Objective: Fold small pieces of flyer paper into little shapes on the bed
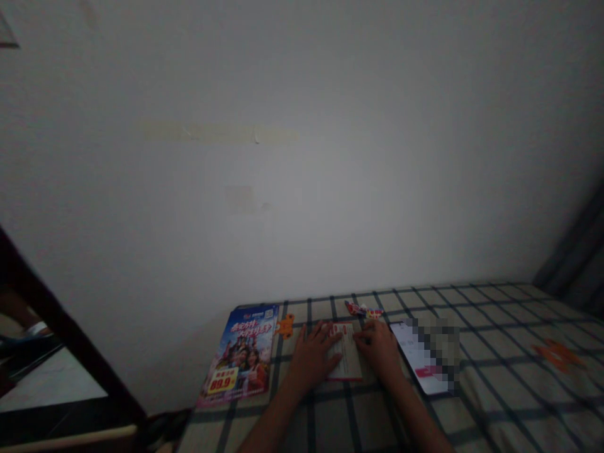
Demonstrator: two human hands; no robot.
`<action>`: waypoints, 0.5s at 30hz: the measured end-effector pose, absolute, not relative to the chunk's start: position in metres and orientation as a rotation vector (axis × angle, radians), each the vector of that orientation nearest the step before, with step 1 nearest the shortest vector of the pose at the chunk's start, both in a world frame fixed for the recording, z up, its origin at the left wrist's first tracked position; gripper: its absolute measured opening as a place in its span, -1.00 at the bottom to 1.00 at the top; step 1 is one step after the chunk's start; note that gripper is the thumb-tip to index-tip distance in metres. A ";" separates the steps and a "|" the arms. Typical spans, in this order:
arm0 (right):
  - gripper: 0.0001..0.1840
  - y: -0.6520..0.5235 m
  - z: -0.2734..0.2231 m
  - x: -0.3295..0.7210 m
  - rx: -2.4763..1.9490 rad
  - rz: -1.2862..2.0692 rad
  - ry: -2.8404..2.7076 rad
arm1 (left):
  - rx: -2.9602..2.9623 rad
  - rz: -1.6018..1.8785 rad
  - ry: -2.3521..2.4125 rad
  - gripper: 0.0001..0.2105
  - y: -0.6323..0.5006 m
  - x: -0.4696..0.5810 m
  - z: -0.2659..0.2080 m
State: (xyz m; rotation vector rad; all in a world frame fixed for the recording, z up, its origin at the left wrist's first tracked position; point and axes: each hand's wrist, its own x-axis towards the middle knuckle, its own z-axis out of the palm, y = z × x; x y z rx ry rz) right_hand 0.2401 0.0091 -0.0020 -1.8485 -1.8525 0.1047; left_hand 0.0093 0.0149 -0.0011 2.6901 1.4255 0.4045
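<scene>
A small white printed card with a red border (349, 355) lies flat on the checked cloth. My left hand (315, 352) rests on its left side, fingers spread and stretched out. At the card's right edge is my right hand (377, 345), its fingers bent and drawn together on that edge; the fingertips are partly hidden. Just beyond the card lies a small crumpled red and blue wrapper (363, 310). To the right of my right hand is a phone (415, 358) with its screen lit, part of it blurred out.
A glossy blue and pink flyer (245, 352) lies at the left, with an orange cutout-like shape (284, 326) beside it. The checked cloth (500, 402) covers the surface up to the pale wall (330, 157). A dark-framed mirror-like panel (70, 327) leans at far left.
</scene>
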 end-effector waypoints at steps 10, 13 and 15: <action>-0.79 0.023 0.011 0.226 -1.980 0.034 -1.806 | 2.705 0.394 1.434 -0.49 0.017 0.009 -0.005; -0.77 0.026 0.013 0.223 -1.996 0.004 -1.800 | 2.701 0.402 1.428 -0.49 0.016 0.009 -0.004; -0.77 0.029 0.013 0.221 -2.011 -0.028 -1.784 | 2.692 0.402 1.435 -0.49 0.016 0.009 -0.004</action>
